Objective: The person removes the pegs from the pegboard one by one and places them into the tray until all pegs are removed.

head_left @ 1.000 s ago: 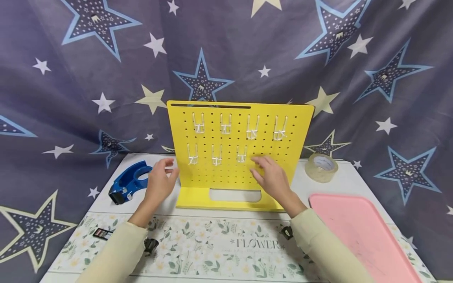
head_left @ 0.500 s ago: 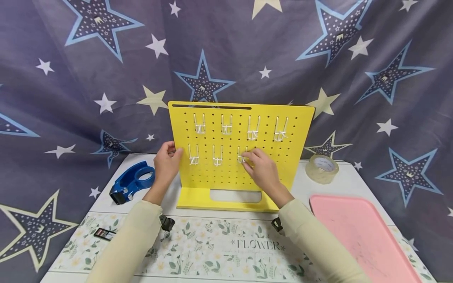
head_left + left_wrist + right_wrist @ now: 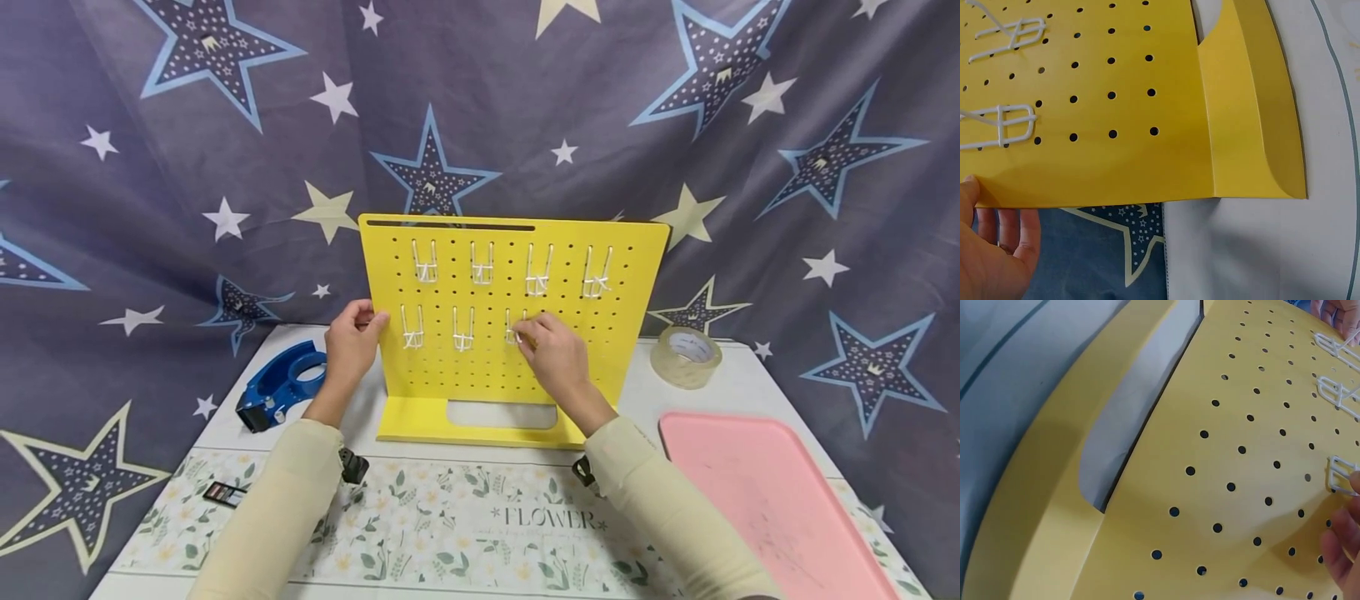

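Note:
A yellow pegboard stands upright on the table, with white wire hooks fixed in two rows. My left hand grips its left edge; in the left wrist view the thumb lies on the front and the other fingers go behind. With thumb and fingertips, my right hand pinches the rightmost lower hook, which sits against the board and is partly covered by the fingers. Left of it in that row are two more hooks, the middle one and the left one. Several hooks line the upper row.
On the left lie a blue tape dispenser and a small black item. A roll of clear tape and a pink tray are on the right. A starry curtain hangs behind; a floral mat lies in front.
My left hand has moved right and up from beside the pegboard and taken hold of its edge. My right hand has moved left onto the lower right hook and closed on it.

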Available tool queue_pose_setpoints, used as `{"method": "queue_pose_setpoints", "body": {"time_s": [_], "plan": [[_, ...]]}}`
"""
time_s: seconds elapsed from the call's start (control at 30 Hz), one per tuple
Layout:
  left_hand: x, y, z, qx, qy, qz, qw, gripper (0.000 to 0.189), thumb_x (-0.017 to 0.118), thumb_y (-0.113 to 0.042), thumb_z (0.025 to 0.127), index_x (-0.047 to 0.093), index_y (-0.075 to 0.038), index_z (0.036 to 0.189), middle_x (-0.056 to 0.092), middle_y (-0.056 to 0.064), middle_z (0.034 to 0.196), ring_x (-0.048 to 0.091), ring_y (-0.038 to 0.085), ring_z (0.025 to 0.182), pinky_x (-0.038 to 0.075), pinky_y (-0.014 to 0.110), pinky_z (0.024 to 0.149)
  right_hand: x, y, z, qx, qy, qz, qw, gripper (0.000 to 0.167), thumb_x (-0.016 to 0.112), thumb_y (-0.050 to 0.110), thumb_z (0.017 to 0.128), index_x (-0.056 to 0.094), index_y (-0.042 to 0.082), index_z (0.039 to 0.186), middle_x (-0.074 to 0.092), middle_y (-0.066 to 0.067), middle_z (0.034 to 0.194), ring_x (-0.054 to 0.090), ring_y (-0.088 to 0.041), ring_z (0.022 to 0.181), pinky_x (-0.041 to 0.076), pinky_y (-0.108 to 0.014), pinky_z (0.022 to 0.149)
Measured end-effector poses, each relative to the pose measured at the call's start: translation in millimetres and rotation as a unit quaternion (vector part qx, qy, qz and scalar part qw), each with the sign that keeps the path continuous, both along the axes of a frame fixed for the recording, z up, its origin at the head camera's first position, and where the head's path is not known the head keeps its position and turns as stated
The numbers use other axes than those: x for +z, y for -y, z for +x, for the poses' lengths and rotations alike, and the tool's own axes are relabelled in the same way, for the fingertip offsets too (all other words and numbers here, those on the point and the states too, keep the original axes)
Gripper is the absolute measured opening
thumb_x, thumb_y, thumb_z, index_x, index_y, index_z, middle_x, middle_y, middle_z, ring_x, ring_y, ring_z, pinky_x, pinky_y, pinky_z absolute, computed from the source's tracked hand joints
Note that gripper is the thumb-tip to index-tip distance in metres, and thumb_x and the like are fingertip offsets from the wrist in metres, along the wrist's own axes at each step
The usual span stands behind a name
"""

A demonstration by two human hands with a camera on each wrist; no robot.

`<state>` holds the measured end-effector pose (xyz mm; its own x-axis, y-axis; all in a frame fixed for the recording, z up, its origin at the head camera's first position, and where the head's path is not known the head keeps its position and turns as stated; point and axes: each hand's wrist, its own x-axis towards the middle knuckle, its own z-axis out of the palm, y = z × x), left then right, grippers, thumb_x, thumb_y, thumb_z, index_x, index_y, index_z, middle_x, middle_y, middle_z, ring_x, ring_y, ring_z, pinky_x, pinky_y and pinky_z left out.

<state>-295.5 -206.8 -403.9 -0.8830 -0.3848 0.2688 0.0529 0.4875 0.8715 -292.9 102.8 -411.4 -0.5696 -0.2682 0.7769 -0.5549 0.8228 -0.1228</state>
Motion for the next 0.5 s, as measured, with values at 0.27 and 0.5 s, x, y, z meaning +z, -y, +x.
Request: {"method": "queue_pose_setpoints", "body": {"time_s": [0.27,0.5], "plan": [[-2.3,0.2,1.5,0.002,-0.005,-0.010,0.9999,0.028,0.067,-0.028,0.100,0.065,-0.009,0.120,0.070,0.013,0.109,0.067,0.026,0.099,0.055,0.035,0.086,0.2,1.6,2.7,-0.009,0.000,0.005,0.9999,0.006,0.080,0.016,0.088,0.081,0.016,0.094,0.072,0.001,0.086,0.067,-0.015,0.068,0.051,-0.027,0.051],[-4.1,-0.6,0.2,-0.003,-0.019,-0.005,0.9998,0.026,0.066,-0.025,0.100,0.064,-0.008,0.119,0.070,0.013,0.108,0.068,0.025,0.098,0.055,0.032,0.082,2.0,4.0,4.8,-0.014,-0.008,0.007,0.9998,0.007,0.081,0.016,0.088,0.081,0.016,0.095,0.073,0.000,0.088,0.069,-0.016,0.070,0.054,-0.029,0.054]]}}
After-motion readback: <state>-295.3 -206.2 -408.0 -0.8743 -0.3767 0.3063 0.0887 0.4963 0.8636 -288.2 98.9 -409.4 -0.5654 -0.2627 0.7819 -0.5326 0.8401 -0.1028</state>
